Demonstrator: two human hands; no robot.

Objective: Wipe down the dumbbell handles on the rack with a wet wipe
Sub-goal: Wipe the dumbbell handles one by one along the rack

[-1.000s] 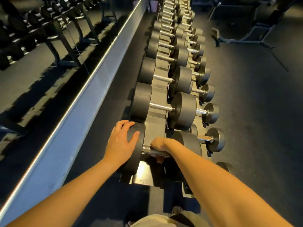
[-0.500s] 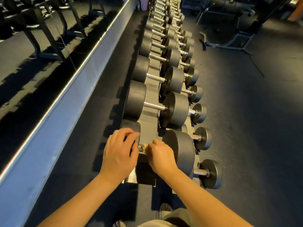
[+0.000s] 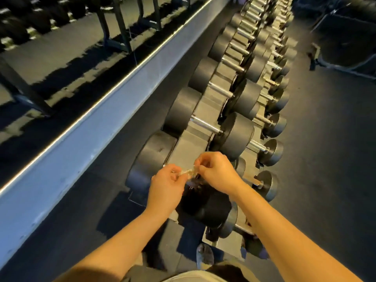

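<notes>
Left hand, right hand lifted off dumbbell, pinching wipe.

left hand, right hand — close together, pinching

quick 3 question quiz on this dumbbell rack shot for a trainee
1. True or false: the left hand and the right hand both pinch the wet wipe.
2. Where are the hands? A) over the nearest large dumbbell B) at the rack's far end C) on the floor
3. Fill in: the smaller dumbbells sit on the person's ____ side of the rack.
Key: 1 true; 2 A; 3 right
</notes>
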